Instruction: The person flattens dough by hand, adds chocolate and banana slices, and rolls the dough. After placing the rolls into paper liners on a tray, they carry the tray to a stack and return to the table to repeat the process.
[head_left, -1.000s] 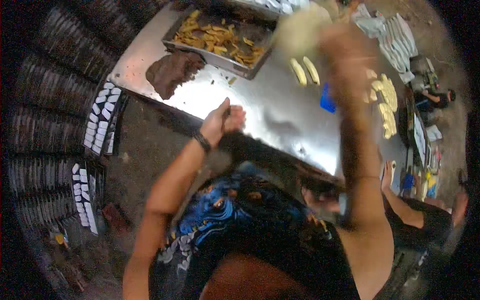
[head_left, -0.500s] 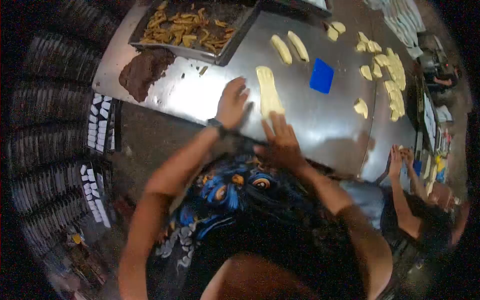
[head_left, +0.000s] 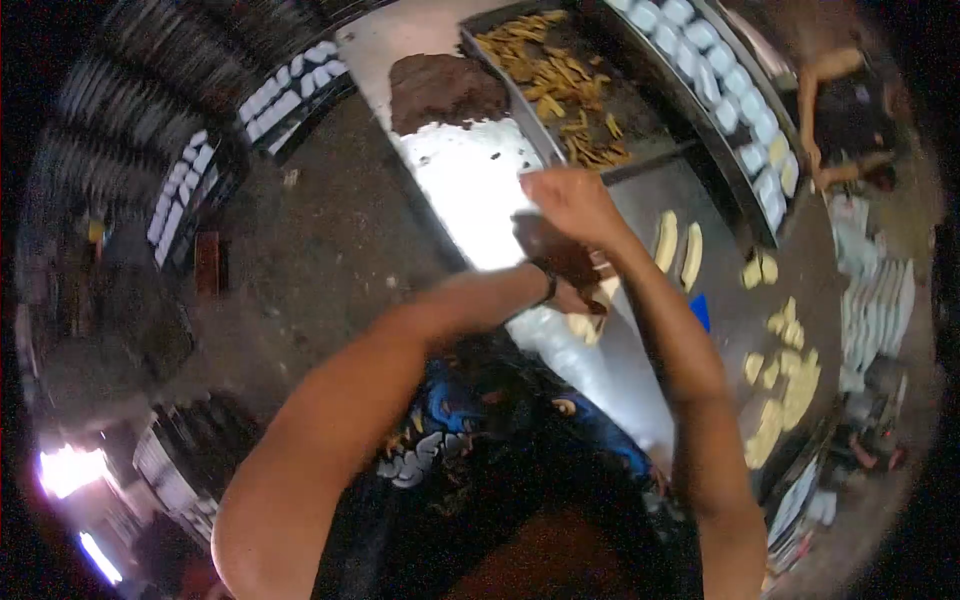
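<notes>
My left hand (head_left: 572,297), with a dark band at the wrist, is low over a pale dough strip (head_left: 583,327) near the table's front edge. Its fingers are blurred and partly hidden, so their grip cannot be made out. Beyond it, my right hand (head_left: 572,203) is curled closed beside the corner of the metal tray (head_left: 543,137). Whatever those fingers hold, if anything, is hidden. A dark brown mound (head_left: 445,92) lies on the table to the left of the tray. Two pale dough rolls (head_left: 666,242) rest right of my right forearm.
Brown strips (head_left: 545,70) fill part of the metal tray. Behind it stands a long tray of white containers (head_left: 715,75). A blue scraper (head_left: 700,312) and several dough pieces (head_left: 795,390) lie to the right. Another person's arm (head_left: 828,75) shows at the far right.
My view has turned toward the left. My right hand has moved from the dough strip to the tray corner and curled up. The left hand has come over the dough.
</notes>
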